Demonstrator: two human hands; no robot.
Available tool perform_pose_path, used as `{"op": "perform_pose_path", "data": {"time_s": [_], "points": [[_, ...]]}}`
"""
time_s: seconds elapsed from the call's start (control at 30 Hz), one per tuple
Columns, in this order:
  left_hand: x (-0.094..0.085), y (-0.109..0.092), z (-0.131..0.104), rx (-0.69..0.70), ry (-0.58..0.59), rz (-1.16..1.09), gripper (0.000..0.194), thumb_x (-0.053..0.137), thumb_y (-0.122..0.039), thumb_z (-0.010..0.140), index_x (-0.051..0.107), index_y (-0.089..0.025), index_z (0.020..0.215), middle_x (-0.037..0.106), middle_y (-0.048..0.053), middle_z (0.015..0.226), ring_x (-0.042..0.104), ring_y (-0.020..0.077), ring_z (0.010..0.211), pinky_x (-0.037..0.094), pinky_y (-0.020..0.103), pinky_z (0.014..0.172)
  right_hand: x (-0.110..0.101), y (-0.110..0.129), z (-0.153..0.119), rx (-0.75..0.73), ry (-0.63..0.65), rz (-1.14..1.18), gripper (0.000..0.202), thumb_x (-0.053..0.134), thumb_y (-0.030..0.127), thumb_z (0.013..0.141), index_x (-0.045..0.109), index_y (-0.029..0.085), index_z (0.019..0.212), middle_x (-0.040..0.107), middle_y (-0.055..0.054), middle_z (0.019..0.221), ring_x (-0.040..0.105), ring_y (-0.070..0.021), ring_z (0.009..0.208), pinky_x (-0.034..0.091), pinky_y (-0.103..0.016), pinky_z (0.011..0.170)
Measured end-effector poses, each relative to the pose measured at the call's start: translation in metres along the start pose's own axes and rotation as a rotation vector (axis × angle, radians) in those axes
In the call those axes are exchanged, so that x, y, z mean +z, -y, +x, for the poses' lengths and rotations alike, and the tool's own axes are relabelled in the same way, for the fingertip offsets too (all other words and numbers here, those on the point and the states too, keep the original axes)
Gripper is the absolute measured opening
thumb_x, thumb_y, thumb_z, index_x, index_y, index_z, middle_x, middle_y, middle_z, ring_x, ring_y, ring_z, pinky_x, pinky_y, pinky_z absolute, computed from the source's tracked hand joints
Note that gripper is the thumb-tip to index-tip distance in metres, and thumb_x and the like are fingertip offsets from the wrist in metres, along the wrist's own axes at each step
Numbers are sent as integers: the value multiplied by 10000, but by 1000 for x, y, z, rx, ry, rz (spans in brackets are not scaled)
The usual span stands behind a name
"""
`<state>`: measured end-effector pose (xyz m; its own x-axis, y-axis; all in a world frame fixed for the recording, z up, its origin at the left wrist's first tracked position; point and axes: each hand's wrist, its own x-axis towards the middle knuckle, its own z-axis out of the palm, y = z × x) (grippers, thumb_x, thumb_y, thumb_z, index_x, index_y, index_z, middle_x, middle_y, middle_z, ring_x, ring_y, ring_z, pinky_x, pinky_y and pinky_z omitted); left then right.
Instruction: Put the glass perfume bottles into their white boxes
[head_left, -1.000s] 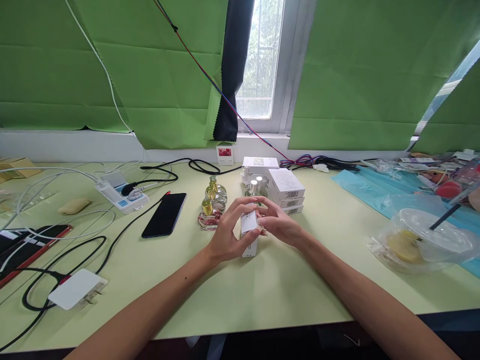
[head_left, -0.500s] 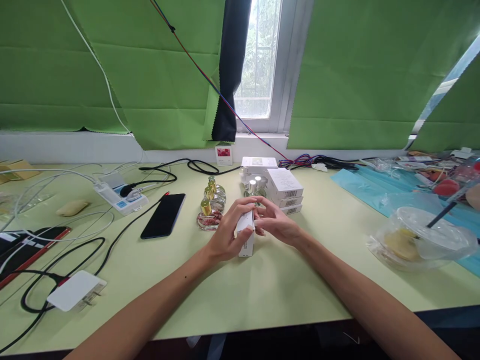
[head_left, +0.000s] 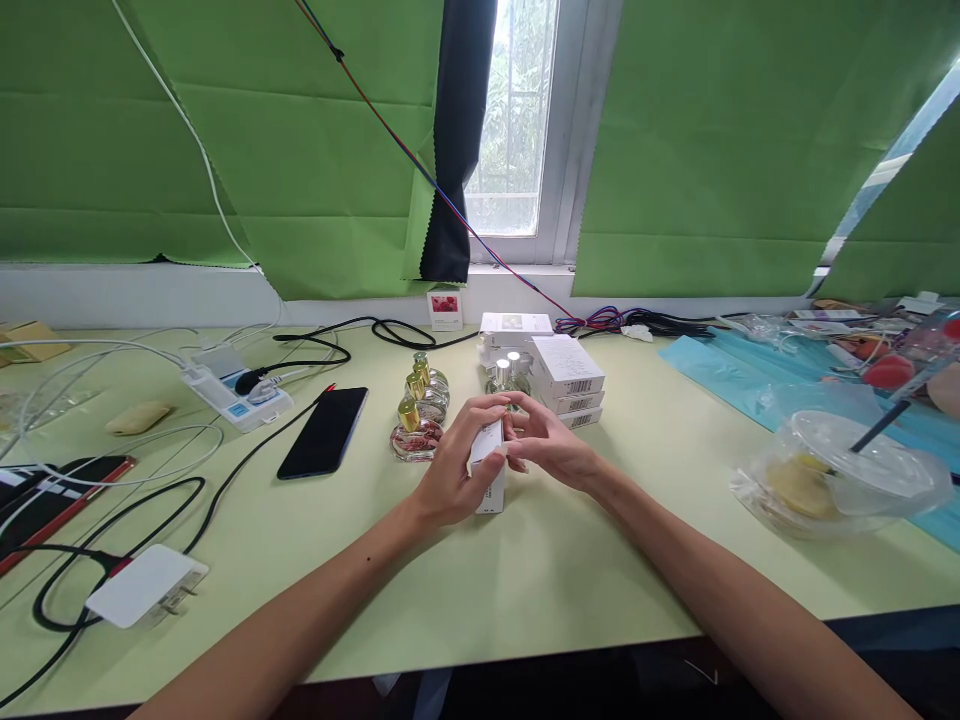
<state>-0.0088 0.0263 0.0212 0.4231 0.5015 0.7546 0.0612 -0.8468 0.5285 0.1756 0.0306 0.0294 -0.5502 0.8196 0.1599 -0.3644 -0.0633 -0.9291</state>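
Observation:
A small white box (head_left: 491, 492) stands on the table in front of me, between my hands. My left hand (head_left: 452, 468) is closed around its left side, thumb on the near face. From the right, my right hand (head_left: 553, 446) presses its fingers to the upper right edge; some fingertips are hidden behind the box. Just left of my hands is a row of glass perfume bottles with gold caps (head_left: 411, 428), the nearest reddish. Beyond my fingers stand two bottles with silver caps (head_left: 503, 372), partly covered.
White cartons (head_left: 568, 372) are stacked behind my right hand. A black phone (head_left: 324, 433), a power strip (head_left: 244, 395) and a white charger (head_left: 146, 585) with cables lie left. A lidded plastic cup (head_left: 832, 475) and blue sheeting (head_left: 720, 365) are right.
The view has shifted very slightly. Both hands stay on the white box in almost the same pose, and the other objects have not moved.

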Motion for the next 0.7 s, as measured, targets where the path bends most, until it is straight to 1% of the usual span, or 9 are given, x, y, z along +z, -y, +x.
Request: {"op": "perform_pose_path", "data": {"time_s": [0.13,0.3,0.4,0.47,0.57,0.7], "points": [[0,-1,1,-9,-7,-10,376,453,-478,1028,548,-250,1312,557,155,1354,616,294,1222,622,411,831,0,1,0,-1,-5,-7,625,880,304,684,532,258,1202,476,71,744,464,-110,659,387,-240,553],[0,-1,2,8,13,-20,366,454,-443,1033,524,-262,1344,539,149,1358,668,256,1103,631,382,766,1,3,-2,15,-1,-7,646,886,307,675,526,257,1210,474,66,757,474,-115,678,381,-239,560],[0,0,2,19,25,-17,364,462,-436,1032,519,-263,1348,531,150,1370,681,237,1052,631,375,758,1,4,-2,20,1,2,638,880,290,678,530,252,1210,472,68,752,475,-112,670,381,-238,560],[-1,-1,2,26,23,-18,359,473,-434,1030,523,-257,1338,534,152,1370,678,239,1065,629,381,783,1,4,-2,21,5,9,633,879,281,678,533,250,1206,471,71,747,463,-107,659,379,-237,559],[-1,-2,3,27,25,-14,354,481,-432,1028,527,-252,1329,534,153,1372,647,259,1154,624,379,820,1,5,-3,26,6,19,640,883,273,671,532,252,1206,473,73,745,453,-103,651,378,-235,558],[-1,-4,3,12,43,-25,358,453,-434,1037,516,-256,1342,514,152,1389,635,266,1175,624,376,795,1,6,-3,29,8,15,641,880,268,671,529,256,1208,476,75,744,460,-104,654,381,-236,562]]}}
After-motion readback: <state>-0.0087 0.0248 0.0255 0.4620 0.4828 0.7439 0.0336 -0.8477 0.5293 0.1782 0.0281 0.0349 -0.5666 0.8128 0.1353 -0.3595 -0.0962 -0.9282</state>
